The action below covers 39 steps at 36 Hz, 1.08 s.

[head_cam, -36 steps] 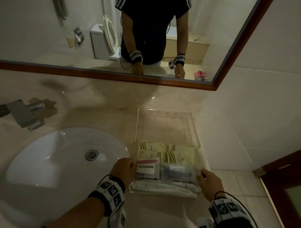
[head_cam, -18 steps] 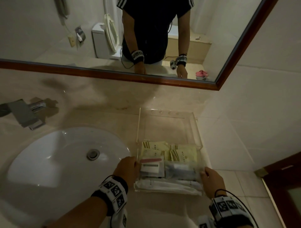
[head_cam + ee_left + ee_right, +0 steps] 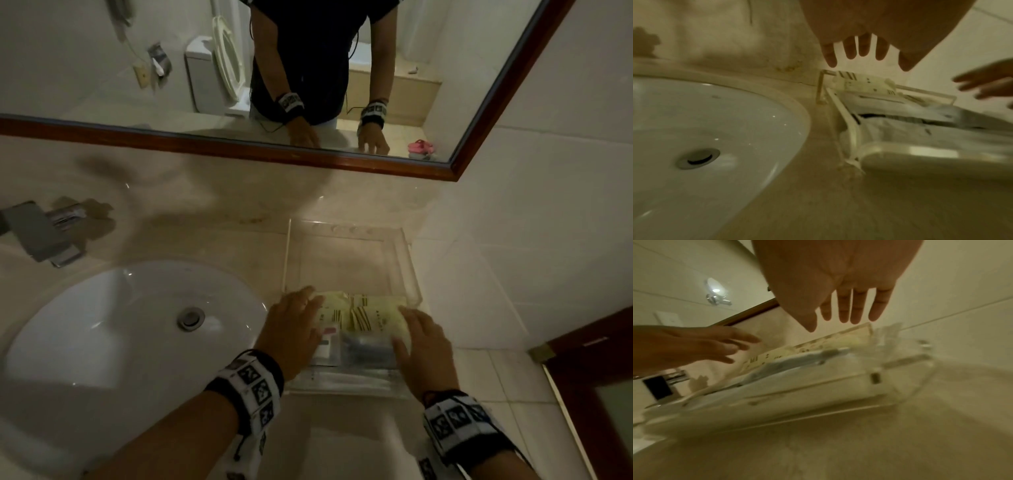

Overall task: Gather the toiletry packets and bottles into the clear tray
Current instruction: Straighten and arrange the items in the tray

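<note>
The clear tray point(image 3: 409, 270) stands on the counter right of the sink. Its near half holds yellow packets point(image 3: 371, 315), a clear-wrapped packet point(image 3: 366, 346), a white packet with a pink stripe point(image 3: 329, 337) and long white packets point(image 3: 342, 380) along the front. My left hand point(image 3: 294, 329) is spread flat over the tray's left side, and my right hand point(image 3: 423, 346) over its right side. The wrist views show the left hand's fingers point(image 3: 863, 47) and the right hand's fingers point(image 3: 849, 308) straight, just above the packets point(image 3: 797, 363), holding nothing. No bottles are in sight.
A white sink point(image 3: 120, 325) with a metal drain point(image 3: 190, 318) lies to the left, and a faucet point(image 3: 41, 233) behind it. The mirror point(image 3: 308, 68) hangs over the counter. A tiled wall point(image 3: 513, 240) is close on the tray's right, with a dark door frame point(image 3: 582, 377) below it.
Both hands have left the tray's front corners, where their fingers were curled. They moved forward over the packets and their fingers straightened.
</note>
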Tool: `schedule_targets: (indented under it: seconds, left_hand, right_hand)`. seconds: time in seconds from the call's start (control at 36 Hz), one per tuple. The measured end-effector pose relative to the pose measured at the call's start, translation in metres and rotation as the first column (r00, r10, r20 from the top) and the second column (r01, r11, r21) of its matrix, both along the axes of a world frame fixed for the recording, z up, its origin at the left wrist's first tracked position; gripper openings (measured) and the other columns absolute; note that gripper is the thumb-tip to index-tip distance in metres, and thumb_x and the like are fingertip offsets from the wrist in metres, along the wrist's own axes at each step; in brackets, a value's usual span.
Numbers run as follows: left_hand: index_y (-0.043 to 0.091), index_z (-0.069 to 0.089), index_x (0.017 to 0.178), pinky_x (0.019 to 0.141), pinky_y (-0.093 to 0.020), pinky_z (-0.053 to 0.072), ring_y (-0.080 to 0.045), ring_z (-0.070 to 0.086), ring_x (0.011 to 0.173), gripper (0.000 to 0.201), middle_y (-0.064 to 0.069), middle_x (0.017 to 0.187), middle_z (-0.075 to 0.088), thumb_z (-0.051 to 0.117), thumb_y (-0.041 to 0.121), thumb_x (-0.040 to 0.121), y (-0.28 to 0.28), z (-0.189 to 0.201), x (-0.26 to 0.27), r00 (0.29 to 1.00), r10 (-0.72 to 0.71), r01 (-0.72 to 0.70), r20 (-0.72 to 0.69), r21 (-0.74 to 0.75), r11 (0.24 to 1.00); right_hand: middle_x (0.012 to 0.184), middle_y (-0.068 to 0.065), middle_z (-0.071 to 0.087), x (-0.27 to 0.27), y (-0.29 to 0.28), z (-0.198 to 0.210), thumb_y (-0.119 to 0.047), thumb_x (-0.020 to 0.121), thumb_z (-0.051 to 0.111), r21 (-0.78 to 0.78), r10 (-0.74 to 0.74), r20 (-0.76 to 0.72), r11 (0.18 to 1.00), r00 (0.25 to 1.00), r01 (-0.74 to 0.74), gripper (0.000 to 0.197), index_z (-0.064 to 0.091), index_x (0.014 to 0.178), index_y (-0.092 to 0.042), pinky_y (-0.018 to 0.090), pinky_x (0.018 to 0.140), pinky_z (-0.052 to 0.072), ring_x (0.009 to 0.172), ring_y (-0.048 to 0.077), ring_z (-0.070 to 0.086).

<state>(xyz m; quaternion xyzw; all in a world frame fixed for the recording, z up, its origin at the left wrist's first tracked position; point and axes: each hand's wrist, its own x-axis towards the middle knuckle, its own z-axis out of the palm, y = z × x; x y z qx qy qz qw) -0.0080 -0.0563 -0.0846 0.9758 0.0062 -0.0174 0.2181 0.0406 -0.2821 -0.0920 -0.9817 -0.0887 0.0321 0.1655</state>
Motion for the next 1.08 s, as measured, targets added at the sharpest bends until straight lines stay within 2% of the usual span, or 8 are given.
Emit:
schedule_targets:
  seconds: [0.19,0.36,0.58,0.67,0.78,0.86,1.0,1.08]
  left_hand:
    - [0.023,-0.001,0.151,0.122,-0.045,0.003,-0.017,-0.016,0.147,0.069,0.005,0.159,-0.019,0.029,0.051,0.096,-0.014,-0.027,0.011,0.962,-0.093,0.124,-0.258,0.106,0.987]
    - [0.024,-0.006,0.151,0.12,-0.047,-0.009,-0.017,-0.016,0.148,0.071,0.003,0.159,-0.016,0.024,0.055,0.095,-0.017,-0.04,0.008,0.947,-0.095,0.147,-0.307,0.15,0.978]
    - [0.022,-0.008,0.151,0.119,-0.049,-0.009,-0.019,-0.013,0.148,0.062,0.002,0.16,-0.015,0.018,0.046,0.1,-0.018,-0.038,0.02,0.939,-0.077,0.167,-0.335,0.248,0.954]
    - [0.023,-0.002,0.151,0.119,-0.052,-0.006,-0.018,-0.009,0.149,0.058,0.002,0.161,-0.01,0.016,0.043,0.101,-0.018,-0.028,0.018,0.945,-0.07,0.157,-0.32,0.255,0.954]
    - [0.024,0.028,0.146,0.119,-0.044,0.011,-0.016,0.017,0.146,0.062,0.003,0.158,0.019,0.006,0.049,0.093,0.0,-0.005,0.002,0.983,-0.073,0.107,-0.167,0.199,0.974]
    - [0.024,0.049,0.129,0.105,-0.038,0.035,-0.022,0.043,0.127,0.04,0.003,0.14,0.044,0.031,0.038,0.095,0.017,0.005,-0.012,0.994,0.102,-0.098,-0.045,0.072,0.993]
    - [0.015,0.05,0.111,0.091,-0.039,0.047,-0.029,0.054,0.105,0.036,-0.007,0.113,0.051,0.039,0.045,0.095,0.032,-0.01,-0.011,0.858,0.37,-0.433,-0.356,-0.116,0.894]
    - [0.016,0.053,0.083,0.082,-0.036,0.05,-0.024,0.058,0.085,0.029,-0.006,0.091,0.058,0.039,0.038,0.096,0.027,-0.017,-0.004,0.853,0.323,-0.413,-0.409,-0.154,0.898]
  right_hand:
    - [0.159,-0.002,0.009,0.002,0.035,-0.009,-0.046,0.096,0.034,-0.077,0.174,-0.193,0.978,0.965,-0.192,0.057,0.015,0.148,-0.032,0.035,0.117,0.017,0.146,0.018,0.013]
    - [0.158,-0.002,-0.015,-0.001,0.042,-0.024,-0.051,0.096,0.025,-0.132,0.144,-0.279,0.974,0.949,-0.186,0.06,-0.003,0.148,-0.038,0.042,0.119,-0.001,0.147,0.02,-0.012]
    - [0.156,-0.003,-0.023,0.008,0.046,-0.031,-0.051,0.097,0.022,-0.134,0.124,-0.312,0.976,0.942,-0.173,0.059,-0.007,0.147,-0.039,0.043,0.118,-0.008,0.145,0.02,-0.02]
    - [0.158,-0.003,-0.014,0.01,0.042,-0.024,-0.048,0.097,0.026,-0.086,0.144,-0.322,0.98,0.936,-0.181,0.058,0.002,0.149,-0.035,0.042,0.118,-0.002,0.147,0.02,-0.011]
    - [0.146,0.008,0.041,0.013,0.016,-0.008,-0.036,0.091,0.043,0.066,0.055,-0.036,0.996,0.998,-0.053,0.048,0.047,0.135,-0.017,0.037,0.111,0.029,0.133,0.027,0.039]
    - [0.122,0.016,0.057,0.011,-0.014,-0.004,-0.024,0.086,0.055,0.141,-0.154,0.112,0.98,0.982,0.138,0.036,0.061,0.119,-0.01,0.041,0.094,0.044,0.107,0.035,0.054]
    - [0.128,0.02,0.053,0.019,-0.036,-0.015,-0.028,0.094,0.05,0.069,-0.31,-0.319,0.935,0.895,0.349,0.042,0.052,0.13,-0.007,0.035,0.097,0.041,0.112,0.034,0.054]
    - [0.112,0.021,0.065,0.019,-0.031,-0.022,-0.024,0.097,0.041,0.062,-0.28,-0.353,0.945,0.893,0.321,0.032,0.065,0.105,-0.004,0.031,0.08,0.041,0.097,0.03,0.059]
